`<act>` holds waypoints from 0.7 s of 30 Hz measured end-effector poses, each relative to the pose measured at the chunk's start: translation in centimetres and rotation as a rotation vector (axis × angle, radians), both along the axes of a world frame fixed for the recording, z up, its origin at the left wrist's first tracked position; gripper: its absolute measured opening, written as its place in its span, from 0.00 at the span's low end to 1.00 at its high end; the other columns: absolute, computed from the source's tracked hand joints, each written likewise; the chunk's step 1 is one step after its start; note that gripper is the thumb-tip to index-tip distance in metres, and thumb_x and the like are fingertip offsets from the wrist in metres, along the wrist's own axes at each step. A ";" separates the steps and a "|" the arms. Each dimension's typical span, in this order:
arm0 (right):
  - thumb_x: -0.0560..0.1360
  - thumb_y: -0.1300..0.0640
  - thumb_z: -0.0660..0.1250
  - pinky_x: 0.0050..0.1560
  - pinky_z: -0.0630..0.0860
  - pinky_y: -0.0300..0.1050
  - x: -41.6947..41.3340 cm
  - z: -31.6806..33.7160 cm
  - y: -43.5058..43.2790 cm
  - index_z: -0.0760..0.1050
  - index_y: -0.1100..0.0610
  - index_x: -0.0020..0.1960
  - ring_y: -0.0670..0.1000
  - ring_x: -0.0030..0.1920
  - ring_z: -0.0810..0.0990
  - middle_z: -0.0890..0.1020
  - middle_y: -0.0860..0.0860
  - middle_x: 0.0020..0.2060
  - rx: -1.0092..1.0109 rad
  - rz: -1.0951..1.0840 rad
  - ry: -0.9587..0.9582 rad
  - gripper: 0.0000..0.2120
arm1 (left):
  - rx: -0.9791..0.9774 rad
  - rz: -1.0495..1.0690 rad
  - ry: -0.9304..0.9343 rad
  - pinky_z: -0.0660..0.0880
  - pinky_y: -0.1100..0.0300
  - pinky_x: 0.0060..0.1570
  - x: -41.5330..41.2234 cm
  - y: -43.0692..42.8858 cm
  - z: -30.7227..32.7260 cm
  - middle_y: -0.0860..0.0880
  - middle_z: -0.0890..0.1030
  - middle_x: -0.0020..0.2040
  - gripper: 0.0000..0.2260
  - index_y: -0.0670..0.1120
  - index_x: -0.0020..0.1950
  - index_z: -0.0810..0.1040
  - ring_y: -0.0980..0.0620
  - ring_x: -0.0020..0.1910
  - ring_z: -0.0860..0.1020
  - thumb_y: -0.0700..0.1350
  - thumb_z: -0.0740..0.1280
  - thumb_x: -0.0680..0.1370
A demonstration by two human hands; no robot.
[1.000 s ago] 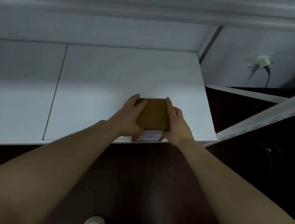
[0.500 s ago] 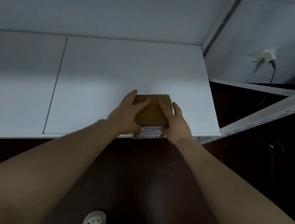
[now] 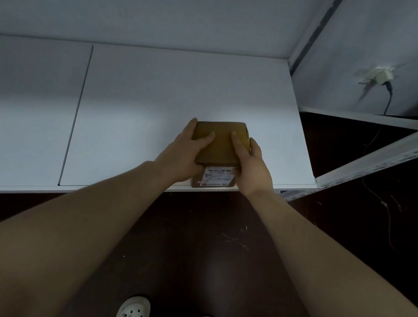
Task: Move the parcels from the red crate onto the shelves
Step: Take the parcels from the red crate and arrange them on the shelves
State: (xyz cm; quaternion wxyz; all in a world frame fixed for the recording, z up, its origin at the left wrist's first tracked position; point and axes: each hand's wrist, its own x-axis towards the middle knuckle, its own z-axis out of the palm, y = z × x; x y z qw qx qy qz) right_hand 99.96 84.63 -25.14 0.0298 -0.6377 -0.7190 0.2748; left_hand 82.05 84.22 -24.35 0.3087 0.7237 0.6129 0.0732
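Head view: one parcel (image 3: 220, 144) at shelf (image 3: 157, 97) edge, clasped between left hand (image 3: 184, 152) and right hand (image 3: 251, 167); two shoes (image 3: 132, 314) below; one plug (image 3: 378, 74) right.

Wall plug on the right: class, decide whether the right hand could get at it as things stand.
Probably not: the right hand grips the parcel, and the wall plug sits off beyond the shelf post.

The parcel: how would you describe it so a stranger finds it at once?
Look at the white shelf board, near its front edge toward the right end. There a small cardboard parcel is held between the left hand and right hand. It alone is brown, with a white label on its near side.
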 end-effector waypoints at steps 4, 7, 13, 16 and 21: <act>0.78 0.66 0.59 0.64 0.73 0.53 -0.2 0.0 0.1 0.43 0.40 0.77 0.58 0.70 0.66 0.46 0.53 0.77 0.000 -0.006 -0.004 0.39 | 0.003 -0.004 0.004 0.58 0.49 0.73 0.1 0.1 0.1 0.43 0.40 0.78 0.36 0.52 0.78 0.53 0.43 0.77 0.49 0.44 0.69 0.76; 0.78 0.66 0.59 0.64 0.73 0.52 -0.3 0.0 0.1 0.42 0.40 0.77 0.58 0.70 0.66 0.45 0.53 0.77 -0.009 -0.007 -0.007 0.39 | -0.003 -0.002 0.010 0.57 0.49 0.74 0.2 -0.2 0.3 0.44 0.39 0.78 0.36 0.53 0.78 0.52 0.43 0.77 0.49 0.45 0.69 0.76; 0.79 0.66 0.58 0.61 0.74 0.51 -0.5 0.0 -0.4 0.41 0.38 0.76 0.59 0.69 0.68 0.43 0.53 0.77 -0.014 -0.034 -0.001 0.39 | 0.011 0.027 0.005 0.57 0.53 0.72 0.2 -0.5 0.6 0.43 0.41 0.78 0.35 0.53 0.78 0.52 0.42 0.76 0.51 0.44 0.68 0.76; 0.79 0.66 0.57 0.63 0.72 0.51 -0.6 -0.2 -0.2 0.43 0.39 0.76 0.58 0.70 0.66 0.45 0.53 0.77 -0.003 -0.039 -0.003 0.38 | 0.009 0.039 -0.062 0.60 0.55 0.71 0.1 -0.3 0.4 0.44 0.44 0.78 0.33 0.51 0.77 0.54 0.44 0.75 0.56 0.41 0.67 0.77; 0.80 0.65 0.58 0.64 0.71 0.51 -0.7 -0.5 0.2 0.42 0.40 0.77 0.58 0.71 0.65 0.45 0.53 0.77 0.017 -0.042 -0.015 0.37 | 0.006 0.097 -0.167 0.61 0.67 0.64 0.4 0.1 0.4 0.47 0.50 0.77 0.31 0.48 0.78 0.52 0.47 0.73 0.59 0.42 0.64 0.78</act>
